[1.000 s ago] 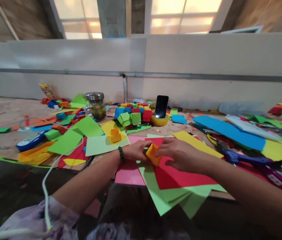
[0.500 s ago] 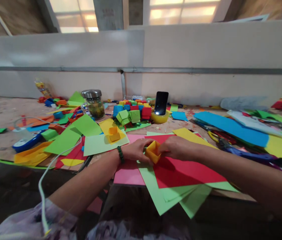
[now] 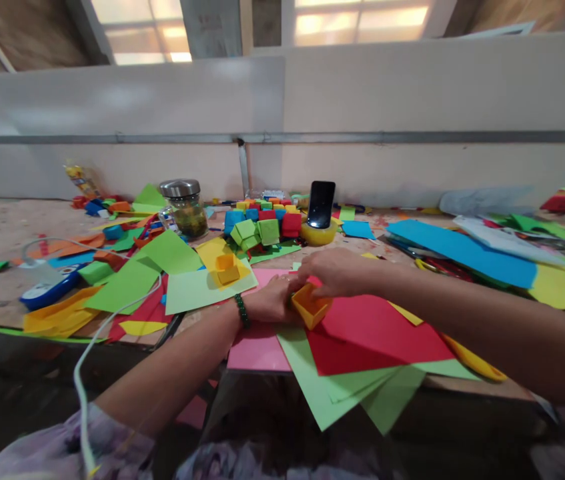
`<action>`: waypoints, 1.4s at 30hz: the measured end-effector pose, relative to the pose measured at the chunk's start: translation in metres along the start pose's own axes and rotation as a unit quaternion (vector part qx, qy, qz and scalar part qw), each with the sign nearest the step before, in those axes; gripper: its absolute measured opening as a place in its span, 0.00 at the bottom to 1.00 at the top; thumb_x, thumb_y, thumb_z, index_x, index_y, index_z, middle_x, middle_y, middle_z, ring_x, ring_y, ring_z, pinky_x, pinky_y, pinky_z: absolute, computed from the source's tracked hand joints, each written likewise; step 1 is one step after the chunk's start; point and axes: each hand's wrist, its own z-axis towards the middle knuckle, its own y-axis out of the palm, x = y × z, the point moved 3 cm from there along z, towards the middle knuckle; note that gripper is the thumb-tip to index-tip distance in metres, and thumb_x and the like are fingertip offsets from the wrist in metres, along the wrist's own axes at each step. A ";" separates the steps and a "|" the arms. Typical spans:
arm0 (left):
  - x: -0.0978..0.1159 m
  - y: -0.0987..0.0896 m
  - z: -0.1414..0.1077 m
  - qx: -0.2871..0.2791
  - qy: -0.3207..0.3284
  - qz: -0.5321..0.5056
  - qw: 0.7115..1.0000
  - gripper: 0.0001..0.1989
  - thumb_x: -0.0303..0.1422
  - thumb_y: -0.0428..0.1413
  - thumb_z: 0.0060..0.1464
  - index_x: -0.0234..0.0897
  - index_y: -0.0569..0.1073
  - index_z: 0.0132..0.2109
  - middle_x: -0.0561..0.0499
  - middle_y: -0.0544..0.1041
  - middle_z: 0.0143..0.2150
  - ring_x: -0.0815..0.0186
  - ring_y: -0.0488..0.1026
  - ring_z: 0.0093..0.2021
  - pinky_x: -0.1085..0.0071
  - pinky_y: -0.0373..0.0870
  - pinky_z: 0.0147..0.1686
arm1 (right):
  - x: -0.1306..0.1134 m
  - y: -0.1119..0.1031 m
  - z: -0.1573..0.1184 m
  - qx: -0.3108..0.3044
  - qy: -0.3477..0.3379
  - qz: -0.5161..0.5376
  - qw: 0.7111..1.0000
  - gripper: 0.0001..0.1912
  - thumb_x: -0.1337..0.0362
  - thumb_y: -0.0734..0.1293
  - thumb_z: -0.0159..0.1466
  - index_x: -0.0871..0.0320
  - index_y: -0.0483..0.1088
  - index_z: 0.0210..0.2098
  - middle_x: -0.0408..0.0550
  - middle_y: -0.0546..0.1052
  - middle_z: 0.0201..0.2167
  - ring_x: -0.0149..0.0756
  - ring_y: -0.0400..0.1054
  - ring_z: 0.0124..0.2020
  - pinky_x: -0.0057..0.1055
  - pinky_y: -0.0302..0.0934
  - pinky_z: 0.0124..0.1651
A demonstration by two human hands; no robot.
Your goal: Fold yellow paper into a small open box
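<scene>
A small open box of folded yellow-orange paper (image 3: 311,307) is held between both hands, above red (image 3: 377,333) and pink sheets (image 3: 257,347). My left hand (image 3: 278,298), with a dark green bead bracelet at the wrist, grips its left side. From above and behind, my right hand (image 3: 329,272) closes on the box's upper edge; some fingertips are hidden. Left of my hands, another small yellow paper piece (image 3: 227,269) rests on a pale green sheet (image 3: 192,291).
Folded paper cubes (image 3: 268,232) sit at the back centre, beside a phone (image 3: 321,204) standing on a yellow tape roll (image 3: 319,233). A lidded glass jar (image 3: 189,212) stands left. Blue sheets (image 3: 462,250) lie right. A white cable (image 3: 79,380) runs down the left.
My right hand has moved up and left over the box's back edge, its forearm now higher. The box is turned slightly and its opening shows differently. The view has shifted a little.
</scene>
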 end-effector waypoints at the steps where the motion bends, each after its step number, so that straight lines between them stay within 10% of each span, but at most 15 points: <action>1: 0.000 0.001 0.000 -0.011 0.008 0.011 1.000 0.28 0.37 0.69 0.36 0.39 0.75 0.48 0.46 0.78 0.45 0.54 0.74 0.45 0.61 0.69 0.47 | 0.001 0.006 0.006 -0.017 -0.011 -0.015 1.000 0.14 0.64 0.71 0.54 0.53 0.78 0.41 0.48 0.79 0.37 0.40 0.70 0.36 0.28 0.50 0.31; 9: 0.001 -0.014 -0.002 0.027 -0.027 0.032 0.999 0.37 0.40 0.72 0.25 0.38 0.76 0.48 0.46 0.77 0.49 0.50 0.71 0.50 0.56 0.65 0.54 | -0.006 0.027 0.029 -0.005 -0.038 -0.061 0.997 0.11 0.68 0.67 0.55 0.57 0.78 0.37 0.54 0.80 0.31 0.45 0.72 0.35 0.32 0.53 0.32; 14: 0.002 -0.035 -0.006 0.205 -0.066 -0.034 0.976 0.21 0.51 0.51 0.56 0.38 0.76 0.41 0.45 0.77 0.45 0.54 0.71 0.49 0.57 0.65 0.52 | -0.003 0.032 0.031 -0.010 0.047 0.011 0.999 0.09 0.72 0.69 0.49 0.59 0.78 0.30 0.54 0.80 0.32 0.46 0.73 0.39 0.32 0.56 0.38; 20: -0.006 -0.046 -0.009 0.372 -0.063 -0.104 0.920 0.32 0.54 0.55 0.52 0.36 0.65 0.55 0.43 0.70 0.53 0.55 0.65 0.57 0.60 0.60 0.57 | 0.029 0.019 0.034 0.039 0.178 0.099 0.978 0.04 0.71 0.69 0.49 0.63 0.76 0.25 0.56 0.79 0.27 0.46 0.74 0.33 0.31 0.60 0.33; 25: -0.012 -0.029 -0.001 0.322 -0.084 -0.219 0.917 0.40 0.63 0.48 0.51 0.39 0.62 0.60 0.40 0.73 0.53 0.56 0.72 0.52 0.61 0.69 0.49 | 0.040 0.028 0.034 0.087 0.194 0.231 0.949 0.10 0.65 0.64 0.59 0.62 0.77 0.33 0.47 0.80 0.26 0.30 0.71 0.24 0.22 0.61 0.27; 42: -0.008 -0.008 0.004 0.251 -0.148 -0.468 0.834 0.28 0.55 0.52 0.56 0.34 0.74 0.49 0.44 0.80 0.43 0.64 0.78 0.37 0.72 0.75 0.36 | 0.013 0.056 0.036 0.176 0.222 0.265 0.922 0.10 0.63 0.66 0.52 0.58 0.78 0.30 0.45 0.77 0.28 0.34 0.69 0.29 0.24 0.51 0.27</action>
